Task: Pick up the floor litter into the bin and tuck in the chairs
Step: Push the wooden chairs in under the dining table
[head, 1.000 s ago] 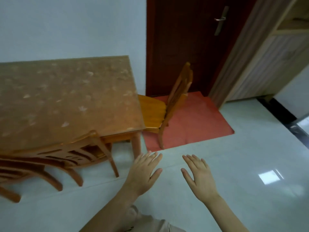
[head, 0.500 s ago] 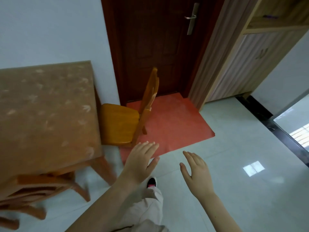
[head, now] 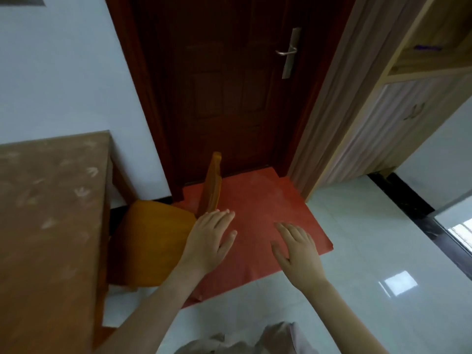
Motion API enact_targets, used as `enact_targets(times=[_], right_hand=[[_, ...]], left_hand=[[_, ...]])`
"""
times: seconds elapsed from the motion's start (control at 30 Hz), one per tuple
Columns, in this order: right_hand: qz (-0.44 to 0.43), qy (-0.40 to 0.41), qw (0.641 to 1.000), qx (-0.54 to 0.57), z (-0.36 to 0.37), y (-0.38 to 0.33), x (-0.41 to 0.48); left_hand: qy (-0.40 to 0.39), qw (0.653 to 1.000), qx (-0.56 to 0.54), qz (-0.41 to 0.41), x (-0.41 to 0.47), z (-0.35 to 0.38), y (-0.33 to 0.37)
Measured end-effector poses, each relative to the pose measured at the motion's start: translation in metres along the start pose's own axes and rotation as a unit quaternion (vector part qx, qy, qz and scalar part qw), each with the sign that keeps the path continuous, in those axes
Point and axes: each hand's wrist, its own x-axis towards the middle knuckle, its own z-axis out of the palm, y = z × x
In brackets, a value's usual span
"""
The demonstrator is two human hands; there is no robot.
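Chair (head: 153,241): standing at centre left of the frame, seat partly pulled out from the surface (head: 48,226), backrest (head: 212,185) rising toward the dark door (head: 229,85), legs resting on the red mat (head: 268,213).
Left hand (head: 208,241): hovering flat, fingers spread, grip released, holding nothing, lying just beside the foot of the backrest; contact with the wood not clear.
Right hand (head: 297,254): hovering over the mat at lower centre, grip released too, empty.
Litter and bin: showing nowhere in this view; floor (head: 357,251) at lower right looking bare.
Step in hand: judging by the pose, reaching for the chair to tuck it in.
Doing it well: taking the top rail with both hands, one near each end; pushing straight toward the surface, leftward in the frame; lifting slightly to keep the legs from rucking the mat.
Risk: pushing one-handed likely twisting the chair off line.
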Motion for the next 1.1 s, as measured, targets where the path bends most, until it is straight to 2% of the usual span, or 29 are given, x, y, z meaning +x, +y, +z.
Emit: enact_targets(times=[0.17, 0.27, 0.4, 0.6, 0.7, 0.83, 0.93, 1.0, 1.1], right_hand=[[-0.088, -0.057, 0.994, 0.008, 0.015, 0.041, 0.085], [-0.156, -0.115, 0.981, 0.021, 0.020, 0.060, 0.145], [-0.269, -0.169, 0.948, 0.020, 0.013, 0.069, 0.216], [-0.427, -0.220, 0.876, 0.037, 0.022, 0.042, 0.293], [-0.489, -0.247, 0.834, 0.062, 0.042, 0.013, 0.310], [-0.529, -0.308, 0.790, 0.033, 0.076, -0.018, 0.320], [-0.532, -0.348, 0.772, -0.002, 0.099, -0.030, 0.326], [-0.546, -0.349, 0.761, -0.017, 0.110, -0.032, 0.331], [-0.558, -0.350, 0.752, 0.029, 0.121, -0.029, 0.342]], left_hand=[[0.015, 0.993, 0.016, -0.113, 0.035, 0.037, -0.010], [0.045, 0.977, 0.022, -0.206, 0.053, 0.052, -0.009], [0.095, 0.935, 0.032, -0.342, 0.074, 0.058, 0.001], [0.144, 0.861, 0.023, -0.488, 0.082, 0.059, 0.018], [0.159, 0.832, 0.024, -0.530, 0.076, 0.060, 0.021], [0.138, 0.806, 0.004, -0.576, 0.069, 0.064, 0.015], [0.101, 0.816, -0.007, -0.569, 0.065, 0.072, 0.002], [0.090, 0.826, 0.028, -0.556, 0.061, 0.080, -0.006], [0.138, 0.819, 0.085, -0.551, 0.058, 0.093, -0.013]])
